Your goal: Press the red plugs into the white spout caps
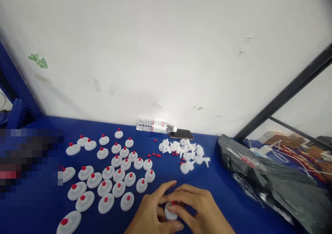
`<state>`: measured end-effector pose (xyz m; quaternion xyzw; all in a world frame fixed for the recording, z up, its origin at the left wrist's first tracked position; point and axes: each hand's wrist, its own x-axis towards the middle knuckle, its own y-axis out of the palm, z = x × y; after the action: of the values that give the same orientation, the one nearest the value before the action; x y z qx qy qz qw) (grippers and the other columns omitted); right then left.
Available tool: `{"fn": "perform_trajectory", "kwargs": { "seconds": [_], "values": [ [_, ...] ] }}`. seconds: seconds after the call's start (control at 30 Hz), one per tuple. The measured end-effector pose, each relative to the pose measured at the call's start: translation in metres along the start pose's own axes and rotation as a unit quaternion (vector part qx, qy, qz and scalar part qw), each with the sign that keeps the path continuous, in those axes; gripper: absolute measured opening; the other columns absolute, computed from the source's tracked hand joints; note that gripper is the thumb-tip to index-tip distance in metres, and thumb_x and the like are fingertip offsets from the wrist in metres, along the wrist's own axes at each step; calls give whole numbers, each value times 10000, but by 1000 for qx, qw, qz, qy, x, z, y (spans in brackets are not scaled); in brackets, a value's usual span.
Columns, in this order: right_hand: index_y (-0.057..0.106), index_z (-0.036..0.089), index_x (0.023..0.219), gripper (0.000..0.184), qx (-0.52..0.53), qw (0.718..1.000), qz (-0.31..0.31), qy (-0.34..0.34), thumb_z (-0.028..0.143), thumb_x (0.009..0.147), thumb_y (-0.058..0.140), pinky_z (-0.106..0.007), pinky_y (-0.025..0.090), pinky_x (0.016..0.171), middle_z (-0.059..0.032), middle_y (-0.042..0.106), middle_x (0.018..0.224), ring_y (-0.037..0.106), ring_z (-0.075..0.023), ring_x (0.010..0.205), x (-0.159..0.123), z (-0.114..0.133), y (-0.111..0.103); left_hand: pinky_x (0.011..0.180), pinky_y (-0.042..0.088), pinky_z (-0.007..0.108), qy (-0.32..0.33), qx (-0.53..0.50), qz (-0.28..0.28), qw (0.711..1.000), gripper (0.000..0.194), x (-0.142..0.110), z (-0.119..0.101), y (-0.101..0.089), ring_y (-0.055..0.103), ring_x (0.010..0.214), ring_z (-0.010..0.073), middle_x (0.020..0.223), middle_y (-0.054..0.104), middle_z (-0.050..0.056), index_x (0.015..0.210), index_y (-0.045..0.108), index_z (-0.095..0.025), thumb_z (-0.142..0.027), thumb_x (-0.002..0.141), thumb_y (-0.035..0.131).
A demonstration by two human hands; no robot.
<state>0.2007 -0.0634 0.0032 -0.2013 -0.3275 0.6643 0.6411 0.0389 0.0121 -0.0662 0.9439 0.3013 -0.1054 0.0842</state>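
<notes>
Near the front edge of the blue table, both hands meet around one white plastic cap point(170, 213) with a bit of red at its top. My left hand point(155, 211) grips the cap's side between thumb and fingers. Fingers of my right hand point(195, 206) close on the cap's top, at the red tip; they partly hide it. To the left stand many round white caps with red tips, such as this white cap point(127, 201). Loose white nozzle parts point(193, 154) lie in a pile beyond my hands, with small red tips point(158, 155) scattered beside them.
A clear water bottle point(153, 126) lies on its side by the wall, its neck by a dark phone point(181, 134). A dark plastic bag point(275, 182) covers the table's right side. Blue frame posts point(19, 78) rise at left. Part of the far left is pixelated.
</notes>
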Motion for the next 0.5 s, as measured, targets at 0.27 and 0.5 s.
{"fn": "perform_trajectory", "kwargs": {
  "seconds": [0.27,0.5],
  "values": [
    [845,323,1053,129,-27,990,-137,8,349,983,741,-226,602,903,8,845,1005,805,-189,871,-24,-29,-7,604,467,210,3,96,0,995,727,-6,-10,-2,655,655,93,1236,742,52,1403,628,-225,-284,708,833],
    [848,272,982,244,-25,989,-146,2,418,1030,658,-254,618,782,-39,829,943,783,-214,830,-6,-38,12,501,143,323,116,190,123,967,668,3,3,2,175,432,75,426,195,-61,440,235,-194,-448,898,649]
  ]
}}
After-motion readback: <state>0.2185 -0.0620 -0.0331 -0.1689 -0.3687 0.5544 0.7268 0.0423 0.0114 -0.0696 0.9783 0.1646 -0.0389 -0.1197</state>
